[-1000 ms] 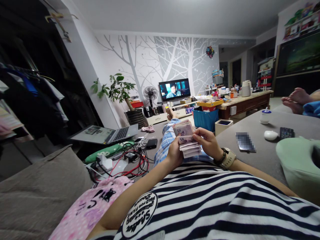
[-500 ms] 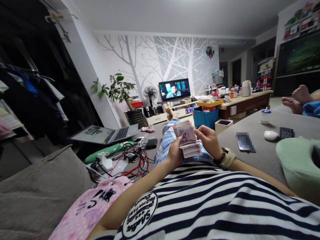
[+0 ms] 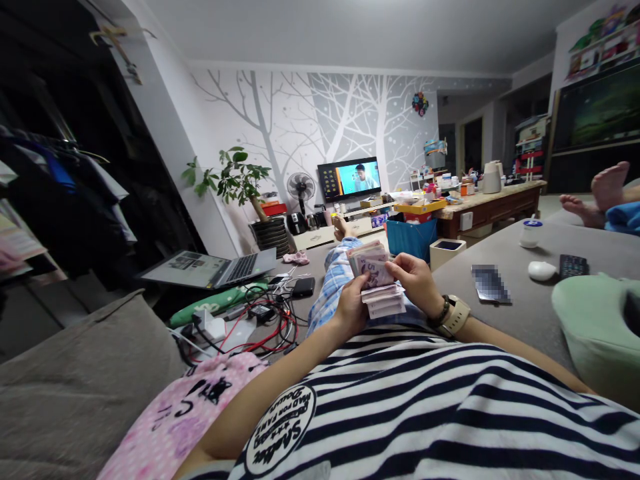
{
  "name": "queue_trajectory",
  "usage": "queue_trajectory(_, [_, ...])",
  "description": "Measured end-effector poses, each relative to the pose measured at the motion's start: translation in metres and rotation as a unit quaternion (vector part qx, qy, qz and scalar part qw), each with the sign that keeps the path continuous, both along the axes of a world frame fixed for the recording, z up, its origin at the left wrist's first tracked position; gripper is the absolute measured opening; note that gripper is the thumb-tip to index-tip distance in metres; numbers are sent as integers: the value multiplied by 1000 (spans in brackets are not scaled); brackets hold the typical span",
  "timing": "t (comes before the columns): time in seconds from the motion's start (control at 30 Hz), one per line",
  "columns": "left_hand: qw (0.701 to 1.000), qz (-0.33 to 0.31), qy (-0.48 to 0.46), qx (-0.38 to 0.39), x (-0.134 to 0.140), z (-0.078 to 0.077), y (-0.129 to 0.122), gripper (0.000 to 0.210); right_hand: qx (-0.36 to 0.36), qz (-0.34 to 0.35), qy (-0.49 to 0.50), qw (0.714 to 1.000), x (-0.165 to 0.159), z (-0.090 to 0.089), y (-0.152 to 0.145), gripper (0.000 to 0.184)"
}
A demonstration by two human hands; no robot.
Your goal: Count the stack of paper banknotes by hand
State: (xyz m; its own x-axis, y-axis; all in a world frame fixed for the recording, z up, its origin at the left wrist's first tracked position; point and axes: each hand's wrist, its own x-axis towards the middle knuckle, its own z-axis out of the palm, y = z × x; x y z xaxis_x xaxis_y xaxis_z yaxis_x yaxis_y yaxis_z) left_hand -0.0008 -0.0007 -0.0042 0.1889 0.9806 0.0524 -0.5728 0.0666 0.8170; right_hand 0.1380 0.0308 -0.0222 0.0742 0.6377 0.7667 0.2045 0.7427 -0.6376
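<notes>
A stack of banknotes (image 3: 374,264) is held over my lap, with a figure 5 showing on the top note. My left hand (image 3: 351,305) is closed round the lower left of the stack, its thumb pressed on the face. Several notes hang folded down below that thumb, their white edges (image 3: 384,303) showing. At the stack's right edge, my right hand (image 3: 415,280) pinches the top banknote between thumb and fingers. A pale watch (image 3: 456,316) is on my right wrist. Under the notes lie blue checked trousers (image 3: 336,270).
Left of my legs are tangled cables (image 3: 273,320), a black box (image 3: 303,287) and an open laptop (image 3: 220,267). On the right lie a phone (image 3: 491,283), a white mouse (image 3: 542,270), a cup (image 3: 531,233) and a green neck pillow (image 3: 590,313). Another person's feet (image 3: 607,190) rest beyond.
My right hand has shifted slightly left and down onto the top note's edge. The hanging notes sit a little lower. The television picture and the other person's feet have changed position.
</notes>
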Motion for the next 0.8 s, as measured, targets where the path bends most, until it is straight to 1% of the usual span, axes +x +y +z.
queue_trajectory(0.13, [1000, -6, -22, 9, 2, 2, 2, 24, 17, -23, -15, 999, 0, 4, -10, 32])
queue_trajectory(0.27, [999, -12, -30, 11, 3, 4, 2, 26, 55, -40, -51, 996, 0, 7, -22, 30])
queue_trajectory(0.37, [999, -20, -26, 14, 2, 5, 1, 21, 79, -24, -68, 994, 0, 9, -26, 28])
queue_trajectory(0.5, [999, -26, -29, 23, 1, 5, 0, 16, 94, 4, -75, 993, 0, 9, -27, 24])
queue_trajectory(0.63, [999, -31, -30, 14, 1, 6, -1, 18, 94, 19, -77, 992, 0, 10, -28, 19])
queue_trajectory(0.8, [998, -38, -40, 15, 1, 6, 0, 18, 87, 44, -78, 992, 0, 11, -29, 20])
